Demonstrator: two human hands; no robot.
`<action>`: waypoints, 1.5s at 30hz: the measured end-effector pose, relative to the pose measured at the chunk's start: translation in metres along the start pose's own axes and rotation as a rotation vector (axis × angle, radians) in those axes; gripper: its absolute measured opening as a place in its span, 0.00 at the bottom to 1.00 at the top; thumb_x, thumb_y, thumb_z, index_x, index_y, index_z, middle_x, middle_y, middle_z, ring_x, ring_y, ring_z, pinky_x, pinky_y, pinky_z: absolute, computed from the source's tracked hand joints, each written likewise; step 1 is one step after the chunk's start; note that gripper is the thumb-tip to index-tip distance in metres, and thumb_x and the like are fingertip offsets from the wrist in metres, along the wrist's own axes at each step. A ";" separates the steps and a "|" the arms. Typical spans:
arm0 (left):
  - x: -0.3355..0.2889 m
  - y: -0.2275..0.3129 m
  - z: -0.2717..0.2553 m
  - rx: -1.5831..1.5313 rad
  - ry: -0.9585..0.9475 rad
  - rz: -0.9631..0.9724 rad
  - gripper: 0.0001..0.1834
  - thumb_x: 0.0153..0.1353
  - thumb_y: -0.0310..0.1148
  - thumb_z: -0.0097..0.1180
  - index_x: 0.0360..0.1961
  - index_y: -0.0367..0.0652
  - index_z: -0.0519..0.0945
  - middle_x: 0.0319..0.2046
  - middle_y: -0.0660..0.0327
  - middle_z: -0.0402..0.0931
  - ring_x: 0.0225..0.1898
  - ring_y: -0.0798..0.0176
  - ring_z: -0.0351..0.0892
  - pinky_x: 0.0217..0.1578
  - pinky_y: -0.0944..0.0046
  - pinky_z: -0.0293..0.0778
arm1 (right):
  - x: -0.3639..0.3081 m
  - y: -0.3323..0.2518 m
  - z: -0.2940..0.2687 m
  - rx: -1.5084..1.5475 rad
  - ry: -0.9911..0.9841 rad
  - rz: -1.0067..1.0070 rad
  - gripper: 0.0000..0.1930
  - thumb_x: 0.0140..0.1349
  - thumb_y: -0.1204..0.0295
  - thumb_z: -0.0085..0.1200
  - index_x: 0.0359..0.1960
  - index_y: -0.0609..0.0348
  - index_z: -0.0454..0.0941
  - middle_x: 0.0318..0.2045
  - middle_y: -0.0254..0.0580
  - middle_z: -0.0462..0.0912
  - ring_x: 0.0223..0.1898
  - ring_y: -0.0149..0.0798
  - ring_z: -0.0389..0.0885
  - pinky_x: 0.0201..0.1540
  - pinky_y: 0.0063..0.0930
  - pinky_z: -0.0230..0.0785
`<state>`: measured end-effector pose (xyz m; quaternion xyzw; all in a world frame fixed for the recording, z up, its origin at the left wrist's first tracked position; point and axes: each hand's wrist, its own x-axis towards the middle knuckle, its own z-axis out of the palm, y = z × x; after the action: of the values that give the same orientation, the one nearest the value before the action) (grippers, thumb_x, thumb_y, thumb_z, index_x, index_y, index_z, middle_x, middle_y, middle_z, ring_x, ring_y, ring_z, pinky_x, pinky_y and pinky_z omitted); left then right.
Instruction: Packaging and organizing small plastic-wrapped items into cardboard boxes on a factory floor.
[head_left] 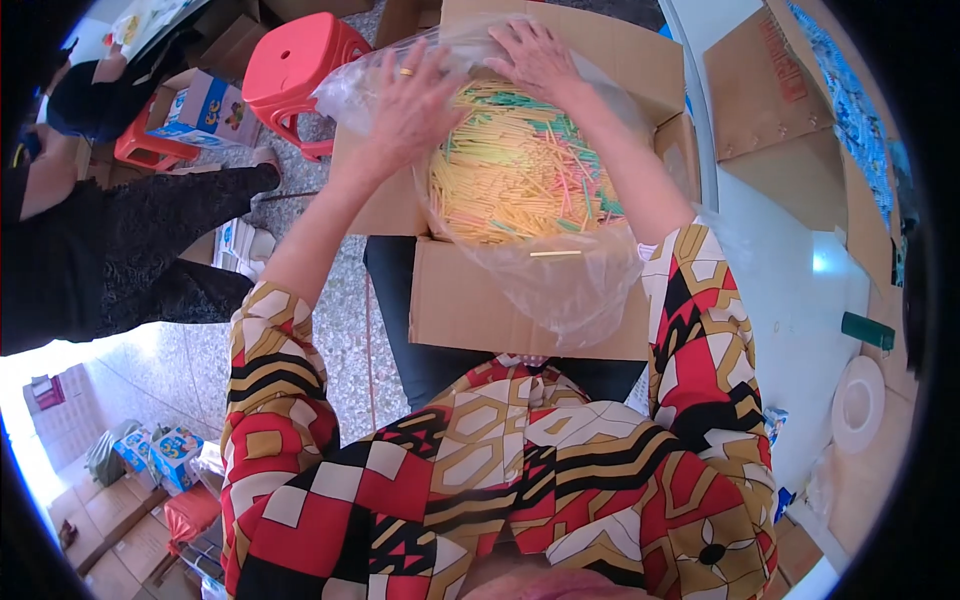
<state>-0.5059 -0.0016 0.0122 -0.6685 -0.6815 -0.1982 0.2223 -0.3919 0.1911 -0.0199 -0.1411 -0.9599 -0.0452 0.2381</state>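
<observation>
**Two hands by a big heap of thin sticks**

A heap of thin sticks sits in a brown box at 12 o'clock, inside a see-through, crinkly plastic bag. Most of the sticks are pale yellow. Green ones peek out at 12 and 4 o'clock in the heap, and pink ones show at 3 o'clock. They lie criss-cross, this way and that. One loose yellow stick lies on the bag at the heap's 6 o'clock side.

A brown flap at 2 o'clock has red print on it. A blue and white box at 10 o'clock has bright pictures and big letters.

Both arms reach forward, one along each side of the heap, with patterned sleeves pushed up. The left hand, a bit blurry, wears a ring and is at the heap's 10 o'clock edge. The right hand is at 12 o'clock, on the bag's rim. The hands are apart, palms down, fingers spread. I can't tell if the left one touches the bag.
</observation>
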 end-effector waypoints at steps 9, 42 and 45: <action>-0.033 -0.033 0.016 -0.056 -0.335 -0.137 0.24 0.57 0.42 0.46 0.57 0.56 0.66 0.61 0.56 0.54 0.63 0.49 0.52 0.58 0.41 0.48 | -0.003 0.007 0.006 -0.086 -0.090 0.056 0.25 0.61 0.53 0.42 0.57 0.48 0.63 0.56 0.42 0.65 0.57 0.45 0.62 0.56 0.42 0.58; -0.019 0.097 -0.067 -0.267 -0.179 -0.102 0.21 0.61 0.33 0.47 0.55 0.39 0.67 0.57 0.50 0.62 0.59 0.48 0.59 0.60 0.55 0.53 | -0.329 -0.055 -0.163 0.312 0.150 0.639 0.22 0.57 0.67 0.51 0.53 0.59 0.66 0.56 0.51 0.63 0.60 0.51 0.59 0.62 0.40 0.52; -0.025 0.116 -0.078 -0.432 -0.256 -0.111 0.21 0.61 0.32 0.47 0.55 0.38 0.67 0.56 0.50 0.64 0.60 0.50 0.59 0.59 0.55 0.54 | -0.338 -0.060 -0.202 0.462 0.238 0.741 0.22 0.59 0.68 0.50 0.55 0.57 0.66 0.57 0.50 0.62 0.60 0.51 0.59 0.61 0.38 0.52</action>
<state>-0.3865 -0.0627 0.0590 -0.6819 -0.6814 -0.2648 -0.0250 -0.0337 0.0185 -0.0020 -0.4120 -0.7954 0.2427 0.3724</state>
